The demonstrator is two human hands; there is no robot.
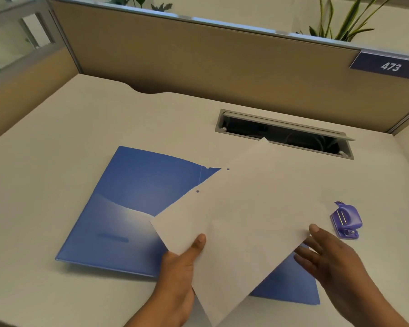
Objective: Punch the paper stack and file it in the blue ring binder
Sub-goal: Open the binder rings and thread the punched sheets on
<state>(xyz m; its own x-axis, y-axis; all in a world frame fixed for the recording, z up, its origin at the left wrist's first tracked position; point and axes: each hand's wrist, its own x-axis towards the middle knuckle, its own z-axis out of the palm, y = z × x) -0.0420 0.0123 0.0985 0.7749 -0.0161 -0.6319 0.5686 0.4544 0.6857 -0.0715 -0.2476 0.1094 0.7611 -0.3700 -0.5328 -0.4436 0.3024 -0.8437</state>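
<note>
Left hand (177, 267) grips the paper stack (241, 215) at its near edge, thumb (198, 243) on top, remaining fingers hidden beneath. Right hand (328, 253) is spread open, fingertips (314, 228) touching the stack's right edge, nothing enclosed. Two punched holes show along the stack's edge farthest from the thumb. The blue ring binder (128, 208) lies open under the stack. A purple hole punch (345, 220) sits just beyond the right fingertips.

On the desk there are one blue binder (128, 204), one paper stack (246, 208) with two punched holes, one purple hole punch (346, 219), and two hands.
</note>
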